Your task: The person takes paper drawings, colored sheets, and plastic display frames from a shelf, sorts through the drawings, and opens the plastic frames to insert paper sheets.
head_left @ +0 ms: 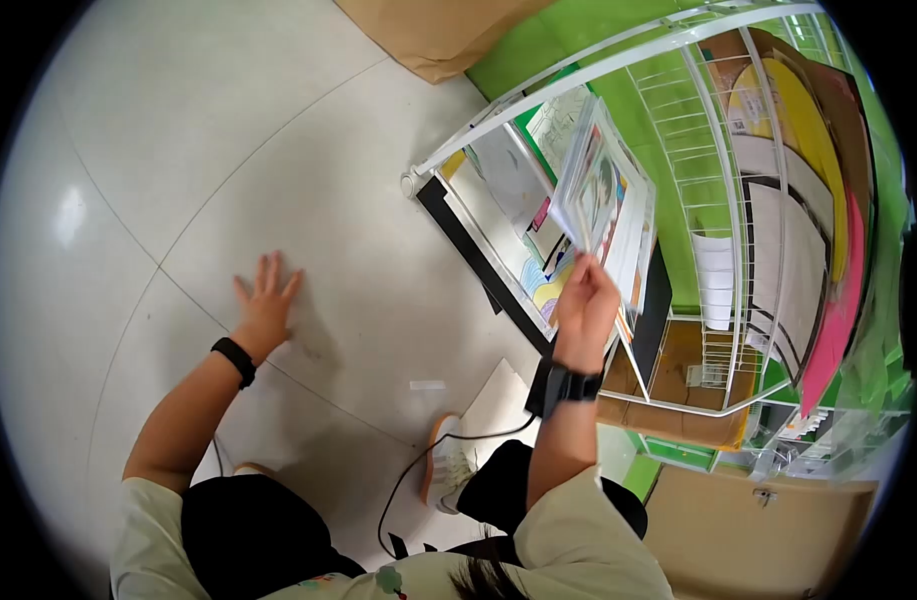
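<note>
My right hand (586, 305) is closed on the lower edge of a stack of drawings (603, 180), some apparently in clear plastic sleeves. The stack stands tilted up from the bottom of a white wire rack. Beneath and beside it lie more colourful drawings (543, 285) on a black-edged board (483, 255). My left hand (266, 305) is spread open over the pale tiled floor, holding nothing. Whether it touches the floor I cannot tell.
The white wire rack (713, 130) rises on the right, with large yellow, grey and pink sheets (818, 330) in its upper part. Brown paper (438, 35) lies at the top. A black cable (403, 475) runs from my right wrist. A tan cabinet door (753, 520) stands lower right.
</note>
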`<state>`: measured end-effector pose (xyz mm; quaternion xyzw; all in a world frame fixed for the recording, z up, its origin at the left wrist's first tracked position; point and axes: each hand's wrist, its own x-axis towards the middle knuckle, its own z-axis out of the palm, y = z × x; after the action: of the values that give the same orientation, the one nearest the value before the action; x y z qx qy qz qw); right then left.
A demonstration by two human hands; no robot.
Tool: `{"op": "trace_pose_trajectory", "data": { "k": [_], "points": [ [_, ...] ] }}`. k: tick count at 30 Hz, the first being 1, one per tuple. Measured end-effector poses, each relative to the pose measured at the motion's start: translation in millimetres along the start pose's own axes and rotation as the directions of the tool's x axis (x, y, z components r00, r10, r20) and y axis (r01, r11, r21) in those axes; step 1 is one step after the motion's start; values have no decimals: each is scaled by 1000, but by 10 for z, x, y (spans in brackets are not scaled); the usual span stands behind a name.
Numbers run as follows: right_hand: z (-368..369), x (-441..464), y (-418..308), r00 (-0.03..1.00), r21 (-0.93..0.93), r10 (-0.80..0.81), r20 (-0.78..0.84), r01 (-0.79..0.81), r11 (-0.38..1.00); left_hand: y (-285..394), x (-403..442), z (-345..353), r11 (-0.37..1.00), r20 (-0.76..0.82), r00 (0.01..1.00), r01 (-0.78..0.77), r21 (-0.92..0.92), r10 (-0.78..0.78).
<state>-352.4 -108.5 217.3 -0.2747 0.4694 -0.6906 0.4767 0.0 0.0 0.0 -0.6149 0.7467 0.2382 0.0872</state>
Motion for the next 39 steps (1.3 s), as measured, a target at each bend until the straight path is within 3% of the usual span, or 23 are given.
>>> {"op": "trace_pose_trajectory", "data": {
  "k": [1,3,5,6,11,15,21,22,25,26,28,29,31,35,38,39],
  "points": [
    [61,158,-62,996,-10,21,-92,-22,1000,-11,-23,76,1000,-11,1000,4,-22,-4],
    [310,623,68,997,109,81,-16,-79,991,-179,55,61,999,-29,999,36,-8,-36],
    [373,1176,38,969,244,245,-17,-234,941,-95,26,50,998,-11,998,61,2,-61],
    [397,1414,48,971,212,239,32,-240,947,-70,22,50,998,-3,998,59,-7,-59],
    [565,2060,259,980,118,192,-49,-185,976,-69,45,80,998,-13,998,60,-25,-60],
    [617,2107,393,962,178,270,-29,-261,949,-103,7,42,998,2,999,54,-40,-54],
    [672,2007,285,926,98,358,-123,-347,933,-87,23,64,994,-12,999,45,-101,-46],
    [678,1970,218,911,127,411,-37,-404,906,-94,31,86,994,-21,999,41,-105,-43],
    [851,1601,-53,821,249,564,-90,-529,811,-101,9,47,992,-16,999,35,-117,-37],
    [731,1631,-108,759,292,651,15,-626,723,-98,9,23,992,-13,999,33,-123,-35],
    [633,1313,-228,782,47,612,116,-620,783,-105,7,37,993,-16,999,29,-113,-31],
    [589,1131,-280,874,-176,481,67,-464,868,-109,10,44,994,-20,999,28,-109,-30],
    [600,514,-496,903,-396,408,133,-329,857,-116,-11,46,993,-10,1000,28,-111,-29],
    [582,-704,-944,912,-514,383,151,-258,818,-78,-53,-94,995,41,999,32,-92,-28],
    [562,-1408,-1113,887,-499,386,252,-223,837,-26,-45,-104,993,-1,1000,14,-118,-15],
    [566,-1568,-1118,885,-504,379,272,-204,839,77,-129,-317,979,-83,993,-99,-180,85]
  ]
}}
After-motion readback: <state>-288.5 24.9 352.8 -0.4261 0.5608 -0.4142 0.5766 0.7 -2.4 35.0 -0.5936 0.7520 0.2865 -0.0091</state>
